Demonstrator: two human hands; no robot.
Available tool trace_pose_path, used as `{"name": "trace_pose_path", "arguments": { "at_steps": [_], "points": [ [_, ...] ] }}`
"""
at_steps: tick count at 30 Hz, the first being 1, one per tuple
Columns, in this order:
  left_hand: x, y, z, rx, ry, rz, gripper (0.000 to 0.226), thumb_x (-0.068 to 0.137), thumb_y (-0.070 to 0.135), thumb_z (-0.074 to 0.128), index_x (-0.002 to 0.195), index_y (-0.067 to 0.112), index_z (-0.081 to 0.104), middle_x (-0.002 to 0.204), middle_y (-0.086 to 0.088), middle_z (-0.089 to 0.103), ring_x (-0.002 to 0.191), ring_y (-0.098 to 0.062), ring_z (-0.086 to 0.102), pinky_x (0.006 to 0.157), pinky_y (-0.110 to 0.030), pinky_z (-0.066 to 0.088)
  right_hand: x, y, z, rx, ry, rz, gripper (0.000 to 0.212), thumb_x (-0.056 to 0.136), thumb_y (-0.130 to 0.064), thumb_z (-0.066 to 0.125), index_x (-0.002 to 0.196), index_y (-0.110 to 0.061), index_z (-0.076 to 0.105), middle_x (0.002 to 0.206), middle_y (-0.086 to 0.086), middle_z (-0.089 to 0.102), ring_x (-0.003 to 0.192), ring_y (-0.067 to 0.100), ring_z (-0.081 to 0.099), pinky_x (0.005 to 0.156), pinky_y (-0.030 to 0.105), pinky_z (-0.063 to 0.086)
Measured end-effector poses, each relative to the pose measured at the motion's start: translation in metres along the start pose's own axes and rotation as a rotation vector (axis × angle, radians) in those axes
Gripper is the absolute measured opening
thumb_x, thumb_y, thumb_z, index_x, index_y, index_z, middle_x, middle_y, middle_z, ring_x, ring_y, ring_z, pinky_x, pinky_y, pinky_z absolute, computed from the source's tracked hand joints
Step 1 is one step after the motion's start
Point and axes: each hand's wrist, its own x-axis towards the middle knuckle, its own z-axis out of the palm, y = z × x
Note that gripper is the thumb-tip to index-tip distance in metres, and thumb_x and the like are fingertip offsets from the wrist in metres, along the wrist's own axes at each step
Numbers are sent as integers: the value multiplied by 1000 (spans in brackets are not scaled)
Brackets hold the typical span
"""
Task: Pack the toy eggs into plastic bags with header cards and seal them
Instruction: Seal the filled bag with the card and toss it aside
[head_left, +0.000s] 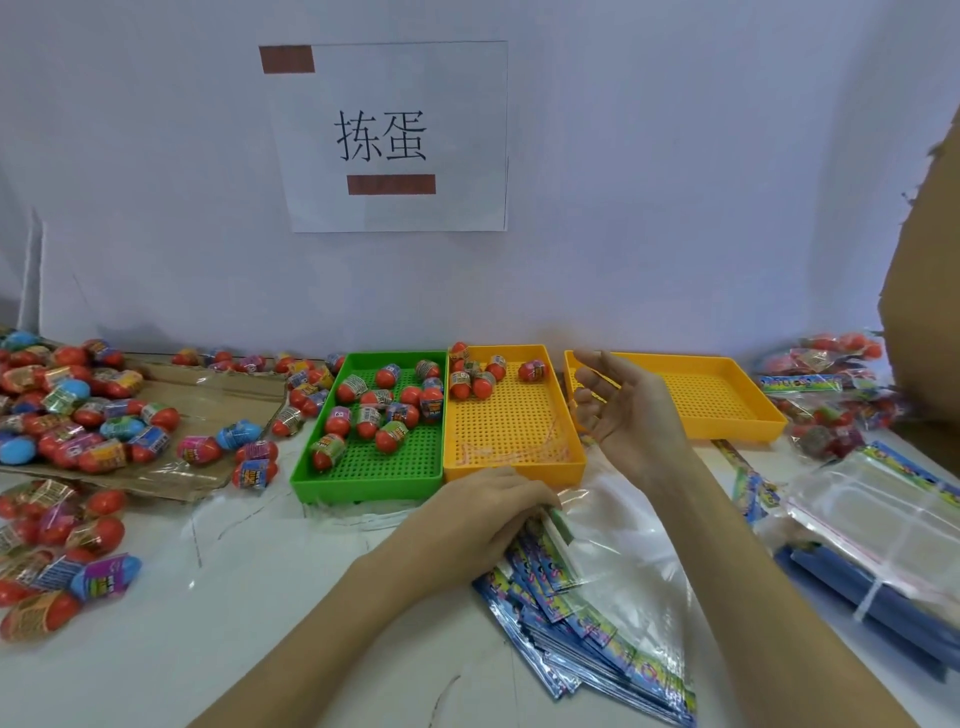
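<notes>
My left hand lies palm down on a stack of blue header cards with clear plastic bags in front of me, its fingers curled round the top bag's header edge. My right hand hovers above the gap between two orange trays, palm turned left, fingers loosely curled, holding nothing. A green tray holds several red toy eggs. The middle orange tray has a few eggs at its far end.
A right orange tray stands behind my right hand. Loose eggs cover cardboard and the table at left. Filled bags lie at far right, spare bags and blue cards at near right. A cardboard box rises at the right edge.
</notes>
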Motion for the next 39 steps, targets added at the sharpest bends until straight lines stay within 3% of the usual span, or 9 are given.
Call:
{"name": "trace_pose_path", "arguments": {
  "at_steps": [4, 11, 16, 20, 23, 27, 31, 34, 39],
  "points": [
    [2, 3, -9, -265, 243, -227, 14, 91, 9, 78, 103, 11, 72, 90, 9, 72, 87, 1, 64, 78, -12, 47, 1, -1, 3, -177, -78, 31, 29, 104, -28, 55, 109, -6, 73, 87, 5, 69, 67, 15, 64, 53, 20, 51],
    [2, -16, -38, -687, 698, -691, 13, 96, 26, 73, 100, 14, 71, 78, -7, 76, 68, -16, 74, 65, -18, 58, -11, -3, 10, -595, -552, 105, 59, 99, -56, 50, 142, -17, 57, 131, 10, 71, 122, 29, 68, 102, 36, 56],
    [0, -28, -40, -833, 728, -796, 22, 97, 28, 71, 111, 10, 71, 91, -7, 79, 81, -21, 77, 73, -26, 62, -11, 9, 12, -606, -302, -42, 29, 94, -21, 73, 117, -2, 72, 108, 12, 78, 100, 28, 76, 77, 26, 61],
    [-2, -31, -41, -934, 609, -767, 35, 84, 29, 83, 113, 12, 73, 98, -7, 80, 89, -23, 78, 78, -27, 62, -10, 11, 13, -684, -205, -89, 33, 79, -32, 82, 97, -5, 78, 92, 14, 79, 85, 31, 75, 70, 30, 61],
    [-3, -32, -41, -902, 639, -740, 9, 87, 21, 82, 94, 15, 80, 84, -6, 79, 74, -16, 75, 70, -20, 59, -10, 13, 16, -751, -209, -122, 29, 81, -39, 82, 75, -11, 75, 69, 5, 71, 64, 20, 65, 60, 28, 57],
    [-2, -31, -40, -682, 673, -717, 25, 99, 33, 68, 81, 17, 76, 70, -4, 74, 60, -12, 68, 65, -15, 52, -11, 15, 17, -655, -280, -111, 34, 87, -37, 75, 92, -3, 77, 72, 8, 69, 63, 17, 61, 58, 22, 52],
    [-1, -30, -45, -792, 703, -750, 5, 96, 19, 71, 100, 18, 74, 89, -1, 79, 82, -15, 75, 80, -28, 59, -8, 15, 14, -666, -321, -56, 22, 95, -16, 70, 114, -8, 76, 89, 13, 77, 81, 19, 72, 71, 23, 58],
    [-3, -33, -50, -844, 706, -789, 23, 90, 15, 78, 112, 18, 72, 101, -3, 79, 99, -23, 75, 93, -37, 58, -8, 16, 15, -792, -189, -187, 13, 97, -10, 70, 109, -8, 74, 83, 8, 79, 74, 18, 76, 65, 23, 59],
    [-4, -34, -52, -691, 749, -792, 18, 87, 25, 82, 90, 9, 73, 70, 2, 59, 73, -17, 54, 77, -47, 55, -9, 18, 21, -995, -53, -400, 13, 94, -26, 76, 89, -14, 75, 80, -2, 78, 75, 14, 76, 65, 28, 62]
  ]
}}
